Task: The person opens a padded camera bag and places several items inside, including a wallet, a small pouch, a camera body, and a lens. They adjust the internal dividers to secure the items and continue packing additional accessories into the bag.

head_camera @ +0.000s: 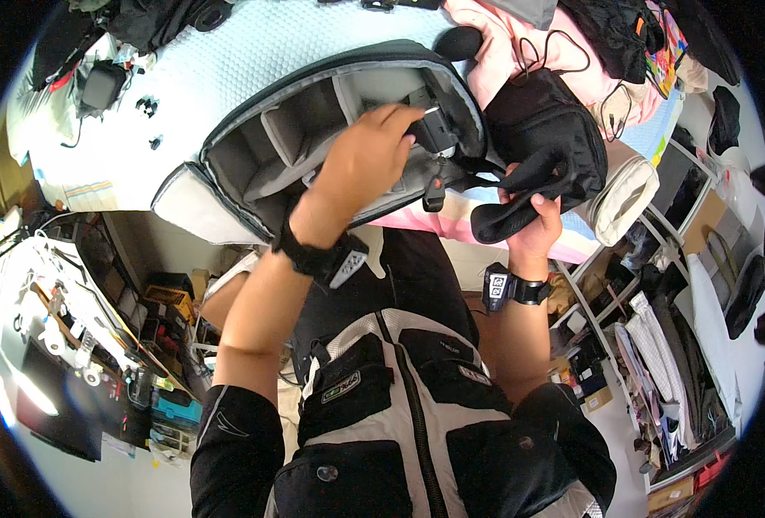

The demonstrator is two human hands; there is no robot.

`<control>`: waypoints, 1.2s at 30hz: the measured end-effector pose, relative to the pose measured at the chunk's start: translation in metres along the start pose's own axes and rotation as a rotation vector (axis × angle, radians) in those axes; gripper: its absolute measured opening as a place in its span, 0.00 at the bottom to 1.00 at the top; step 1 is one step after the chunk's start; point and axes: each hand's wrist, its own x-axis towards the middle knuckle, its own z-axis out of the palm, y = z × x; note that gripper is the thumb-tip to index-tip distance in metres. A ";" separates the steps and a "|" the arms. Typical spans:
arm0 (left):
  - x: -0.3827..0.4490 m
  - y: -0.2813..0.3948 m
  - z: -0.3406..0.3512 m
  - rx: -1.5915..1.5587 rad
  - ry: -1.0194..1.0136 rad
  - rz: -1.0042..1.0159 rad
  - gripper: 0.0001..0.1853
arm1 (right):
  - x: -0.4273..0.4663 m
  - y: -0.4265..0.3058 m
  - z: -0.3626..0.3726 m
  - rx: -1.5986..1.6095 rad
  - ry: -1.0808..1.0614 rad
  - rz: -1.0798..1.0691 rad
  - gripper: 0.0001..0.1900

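Note:
A grey-lined camera bag (pixel 305 162) lies unzipped on the bed, with padded dividers (pixel 288 133) inside. My left hand (pixel 369 152) reaches over it from the left. Its bent fingers meet the left edge of a black boxy device (pixel 437 133) in the right compartment; whether they grip it is hidden. A small black tag (pixel 434 193) hangs below the device, over the bag's near rim. To the right, my right hand (pixel 538 226) holds the wide black fabric flap (pixel 509 217) of a soft black pouch (pixel 544 123), thumb on top and fingers behind.
Pink bedding (pixel 505 39) with black cables (pixel 557 39) lies beyond the pouch. A rolled cream cloth (pixel 622 191) borders the pouch on the right. A black case (pixel 103 85) sits at the far left of the bed. Shelves with hanging clothes (pixel 664 349) stand at right.

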 end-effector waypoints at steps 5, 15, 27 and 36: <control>-0.027 0.015 0.032 -0.015 0.211 -0.123 0.22 | -0.005 -0.005 0.009 -0.025 0.025 0.033 0.32; -0.070 0.022 0.081 -0.055 -0.131 -0.267 0.15 | -0.030 -0.052 0.042 0.448 0.014 0.182 0.31; -0.038 0.039 0.092 0.171 -0.133 -0.078 0.57 | -0.068 -0.079 0.077 0.523 -0.089 0.282 0.33; -0.036 0.022 0.099 -0.041 -0.004 -0.065 0.14 | -0.046 -0.095 0.069 0.574 -0.021 -0.006 0.29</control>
